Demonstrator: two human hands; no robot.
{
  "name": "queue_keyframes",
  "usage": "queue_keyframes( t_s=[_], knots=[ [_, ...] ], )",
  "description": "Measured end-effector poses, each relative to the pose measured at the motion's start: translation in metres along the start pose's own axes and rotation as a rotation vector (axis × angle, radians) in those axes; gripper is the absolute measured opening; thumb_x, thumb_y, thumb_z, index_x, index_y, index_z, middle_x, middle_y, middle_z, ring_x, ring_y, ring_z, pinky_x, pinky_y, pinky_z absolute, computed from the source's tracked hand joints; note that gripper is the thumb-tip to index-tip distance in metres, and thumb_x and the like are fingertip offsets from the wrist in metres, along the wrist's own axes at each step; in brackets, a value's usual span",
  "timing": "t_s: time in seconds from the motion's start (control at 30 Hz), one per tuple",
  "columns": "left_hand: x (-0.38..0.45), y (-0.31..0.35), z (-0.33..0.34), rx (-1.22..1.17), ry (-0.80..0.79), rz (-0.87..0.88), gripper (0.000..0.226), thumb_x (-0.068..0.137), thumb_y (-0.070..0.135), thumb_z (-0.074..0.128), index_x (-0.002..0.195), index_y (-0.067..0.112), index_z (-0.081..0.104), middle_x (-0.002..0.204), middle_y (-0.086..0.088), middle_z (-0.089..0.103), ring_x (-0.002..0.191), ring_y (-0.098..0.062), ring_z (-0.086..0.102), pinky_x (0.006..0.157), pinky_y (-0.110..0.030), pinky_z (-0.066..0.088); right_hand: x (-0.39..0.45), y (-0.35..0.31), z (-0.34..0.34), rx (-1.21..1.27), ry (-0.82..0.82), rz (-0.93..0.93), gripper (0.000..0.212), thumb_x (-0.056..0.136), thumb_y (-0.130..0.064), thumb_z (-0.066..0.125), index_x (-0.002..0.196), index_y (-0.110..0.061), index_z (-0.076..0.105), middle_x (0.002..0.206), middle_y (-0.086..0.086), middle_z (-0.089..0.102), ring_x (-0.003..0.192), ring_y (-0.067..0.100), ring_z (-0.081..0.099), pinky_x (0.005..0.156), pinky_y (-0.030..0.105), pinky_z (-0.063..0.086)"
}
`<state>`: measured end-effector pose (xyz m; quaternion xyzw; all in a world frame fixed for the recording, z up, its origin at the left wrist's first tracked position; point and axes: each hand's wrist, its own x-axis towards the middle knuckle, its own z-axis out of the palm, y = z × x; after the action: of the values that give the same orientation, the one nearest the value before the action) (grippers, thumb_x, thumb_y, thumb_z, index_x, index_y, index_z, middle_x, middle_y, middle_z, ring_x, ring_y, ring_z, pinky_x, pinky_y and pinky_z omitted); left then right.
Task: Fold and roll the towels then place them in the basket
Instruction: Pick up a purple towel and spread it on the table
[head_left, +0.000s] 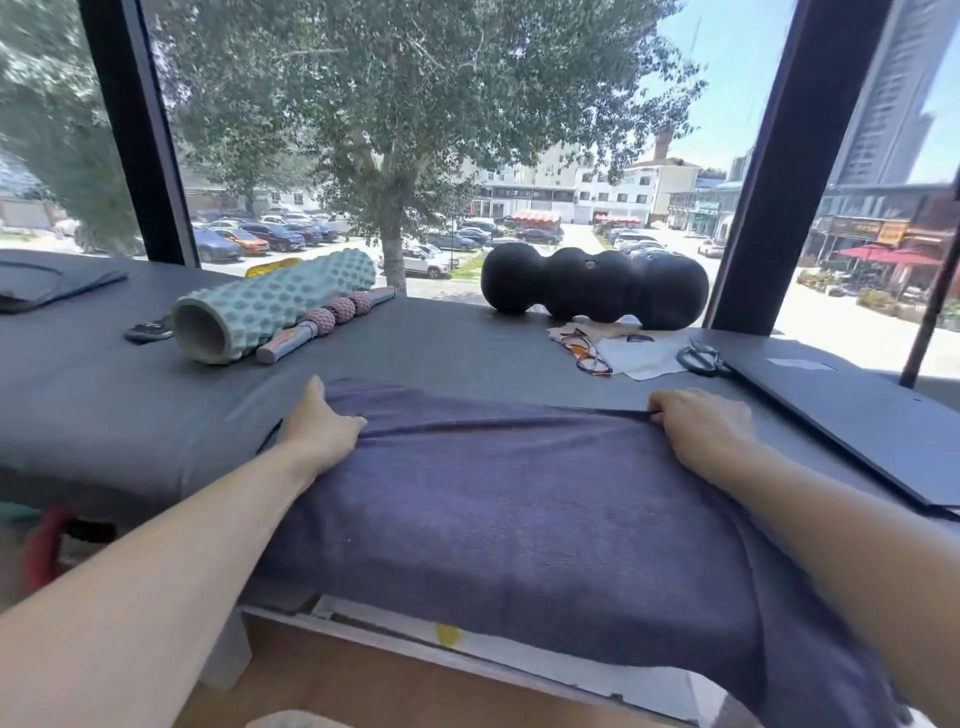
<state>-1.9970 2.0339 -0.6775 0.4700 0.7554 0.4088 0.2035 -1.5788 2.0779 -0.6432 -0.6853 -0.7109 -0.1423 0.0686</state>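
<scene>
Left hand (319, 427), fingers curled, pinching the far left corner of the dark blue-purple terry towel (519, 519); right hand (701, 431), fingers likewise curled, gripping the far right corner of the same towel. Both forearms lie over the towel's side edges. A taut ridge of cloth runs straight between the two hands.

The towel lies spread on the grey padded bench (130, 415) in front of the large window (467, 130). Its long axis runs left to right, parallel to the window; its far edge faces the window and its near edge hangs over the bench's front lip toward the person, the right near corner drooping lowest.

Relative to the towel, in descending size:
- black four-lobed foam roller (595, 286), beyond the far right part, at the window edge, long axis left to right;
- flat black rectangular board (857, 415), just right of the right hand, running diagonally;
- pale green knobbed hollow foam roller (270, 306), beyond the far left corner, open end toward the person;
- grey-handled massage stick with pink ridged wheels (327, 322), lying against that green roller on its towel-facing side;
- white sheet of paper (644, 353), beyond the right hand;
- black-handled scissors (701, 358), at the paper's right edge;
- orange-and-black-framed spectacles (587, 351), at the paper's left edge.
</scene>
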Motion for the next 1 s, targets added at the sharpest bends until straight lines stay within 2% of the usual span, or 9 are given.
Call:
queue_keyframes(
  t_s=[0.13,0.3,0.37,0.43,0.53,0.63,0.87,0.93,1.0],
  knots=[
    [-0.004,0.018,0.014,0.457,-0.071,0.009,0.077,0.094,0.070,0.041,0.158,0.030,0.025,0.168,0.003,0.012,0.156,-0.020,0.006,0.121,-0.047,0.010,0.021,0.003,0.013,-0.007,0.052,-0.051,0.018,0.104,-0.035,0.045,0.095,-0.028,0.059,0.112,-0.002,0.068,0.102,0.025,0.063,0.058,0.033,0.029],
    [-0.001,0.028,0.021,0.761,-0.114,-0.030,0.085,0.091,0.079,0.016,0.160,0.029,0.018,0.169,0.007,0.008,0.156,-0.022,0.003,0.120,-0.052,0.008,0.041,0.013,0.003,-0.014,-0.111,-0.104,0.013,0.103,-0.037,0.049,0.095,-0.031,0.058,0.110,-0.004,0.067,0.090,0.019,0.054,0.062,0.032,0.037],
    [0.004,0.040,0.017,0.867,-0.188,-0.078,0.087,0.091,0.079,0.014,0.161,0.027,0.015,0.169,0.006,0.007,0.155,-0.025,0.006,0.119,-0.057,0.004,0.042,0.005,-0.009,-0.204,-0.128,-0.119,0.015,0.099,-0.021,0.050,0.105,-0.030,0.060,0.117,-0.002,0.065,0.099,0.020,0.055,0.072,0.031,0.043],
    [0.010,0.053,0.014,0.920,-0.266,-0.132,0.087,0.091,0.079,0.015,0.160,0.026,0.012,0.169,0.004,0.004,0.155,-0.028,0.005,0.118,-0.064,-0.005,0.037,-0.018,-0.021,-0.445,0.044,-0.164,0.030,0.094,-0.013,0.051,0.119,-0.028,0.058,0.126,0.002,0.059,0.119,0.026,0.051,0.096,0.035,0.041],
    [0.014,0.061,0.020,0.938,-0.284,-0.184,0.088,0.092,0.078,0.013,0.161,0.023,0.010,0.169,0.000,0.002,0.155,-0.031,0.004,0.118,-0.064,-0.009,0.019,-0.074,-0.018,-0.162,0.161,-0.354,0.040,0.100,-0.020,0.046,0.139,-0.028,0.051,0.140,0.001,0.053,0.133,0.026,0.043,0.107,0.038,0.033],
    [0.018,0.052,0.032,0.854,-0.197,-0.207,0.095,0.090,0.079,0.016,0.161,0.016,0.005,0.169,-0.002,-0.003,0.155,-0.030,-0.004,0.119,-0.062,-0.007,0.001,-0.116,0.002,0.267,-0.178,-0.350,0.058,0.103,-0.061,0.027,0.155,-0.036,0.033,0.163,-0.003,0.032,0.151,0.021,0.025,0.123,0.038,0.018],
    [0.025,0.033,0.034,0.653,-0.018,-0.090,0.098,0.088,0.079,0.026,0.159,0.012,0.020,0.169,-0.004,0.011,0.155,-0.026,0.001,0.121,-0.059,-0.004,0.015,-0.108,0.007,0.339,-0.424,-0.337,0.092,0.082,-0.090,0.022,0.160,-0.043,0.009,0.169,-0.013,0.004,0.156,0.010,-0.003,0.126,0.043,-0.003],
    [0.018,0.028,0.033,0.540,0.193,0.078,0.083,0.094,0.068,0.035,0.155,0.011,0.031,0.166,-0.006,0.020,0.155,-0.026,0.007,0.122,-0.058,0.000,0.017,-0.110,0.007,0.324,-0.434,-0.332,0.094,0.081,-0.091,0.021,0.160,-0.042,0.006,0.169,-0.014,0.001,0.156,0.010,-0.005,0.126,0.044,-0.005],
    [0.004,0.029,0.034,0.456,0.461,0.478,0.057,0.100,0.050,0.043,0.144,0.013,0.048,0.159,-0.007,0.038,0.153,-0.026,0.021,0.124,-0.053,0.003,0.016,-0.111,0.008,0.310,-0.405,-0.328,0.094,0.082,-0.091,0.018,0.160,-0.041,0.005,0.169,-0.014,0.000,0.155,0.010,-0.006,0.126,0.045,-0.005]
  ],
)
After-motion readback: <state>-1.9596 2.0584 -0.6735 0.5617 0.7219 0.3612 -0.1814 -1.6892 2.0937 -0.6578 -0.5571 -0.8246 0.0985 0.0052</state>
